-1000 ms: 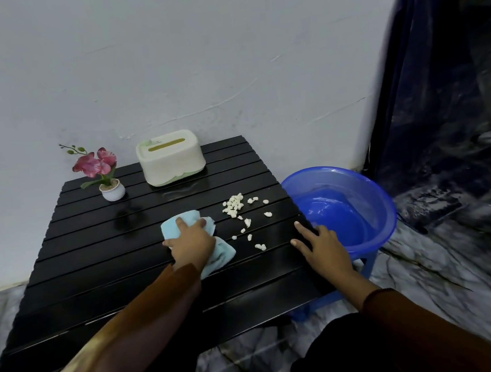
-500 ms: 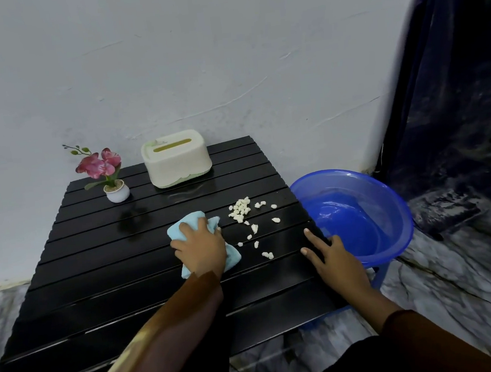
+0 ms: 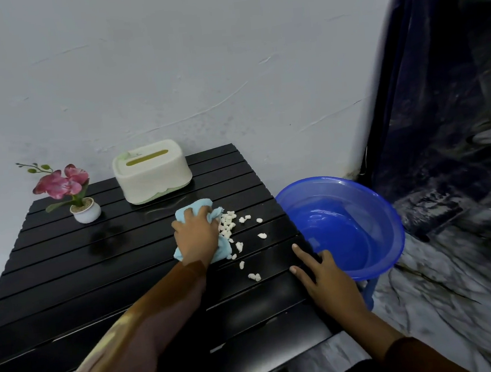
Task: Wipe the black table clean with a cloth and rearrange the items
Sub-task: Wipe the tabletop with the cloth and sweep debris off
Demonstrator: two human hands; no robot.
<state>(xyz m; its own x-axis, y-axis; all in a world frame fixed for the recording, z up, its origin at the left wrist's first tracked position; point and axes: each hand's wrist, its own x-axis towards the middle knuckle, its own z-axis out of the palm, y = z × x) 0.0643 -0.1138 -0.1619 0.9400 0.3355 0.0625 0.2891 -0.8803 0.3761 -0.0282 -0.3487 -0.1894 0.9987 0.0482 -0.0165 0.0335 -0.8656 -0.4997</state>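
A black slatted table [image 3: 82, 276] fills the lower left. My left hand [image 3: 196, 235] presses a light blue cloth [image 3: 198, 208] flat on the table's middle, its right edge touching a scatter of small white crumbs [image 3: 230, 226]. More crumbs lie loose toward the front right. My right hand [image 3: 325, 280] rests palm down with fingers spread on the table's right edge, beside a blue basin [image 3: 360, 204]. A cream tissue box [image 3: 151, 171] and a small white pot with a pink flower [image 3: 86, 211] stand along the back edge.
The blue basin sits on a blue stool just off the table's right side, a little lower than the tabletop. A white wall runs behind the table. A dark blue curtain [image 3: 443, 76] hangs at the right. The floor is marbled grey.
My left hand has slid the cloth to the right and slightly back, up against the crumbs, bunching them together. My right hand has stayed on the table's right edge.
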